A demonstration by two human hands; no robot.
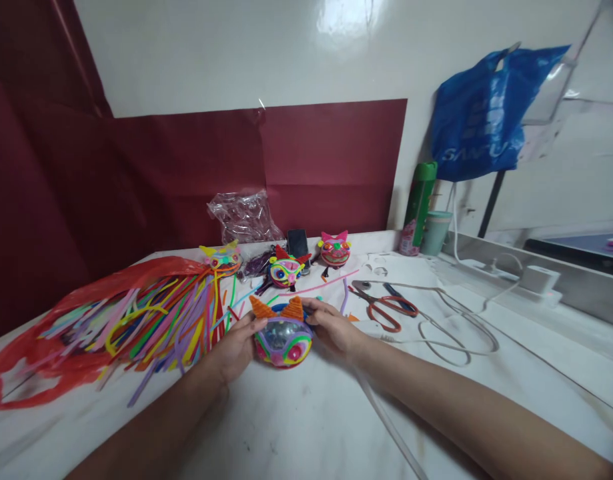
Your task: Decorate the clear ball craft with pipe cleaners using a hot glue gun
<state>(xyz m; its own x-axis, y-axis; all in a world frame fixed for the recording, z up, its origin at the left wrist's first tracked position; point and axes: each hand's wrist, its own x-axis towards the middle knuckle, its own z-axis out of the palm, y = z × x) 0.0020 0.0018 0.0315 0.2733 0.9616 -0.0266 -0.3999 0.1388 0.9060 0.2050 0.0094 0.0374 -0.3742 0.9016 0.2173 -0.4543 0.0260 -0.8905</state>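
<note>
Between my hands, low over the white table, is a round mask-like craft piece [283, 341] with orange ears, a dark shiny top, and pink eyes ringed in green and yellow. My left hand [239, 348] grips its left side, the thumb near the left ear. On the other side, my right hand [332, 328] has its fingers around the rim behind the right ear. The fingertips behind the piece are partly hidden. Similar colourful pieces stand behind it: one with red ears [285, 272], a pink one [335, 251] and a yellow-eared one [222, 257].
Many fuzzy coloured strips [159, 320] lie on a red plastic bag [81, 383] at left. Scissors [386, 312], a white cable [453, 345] and a power strip [493, 275] are at right. A phone [297, 244] and clear plastic wrap [246, 217] lie behind.
</note>
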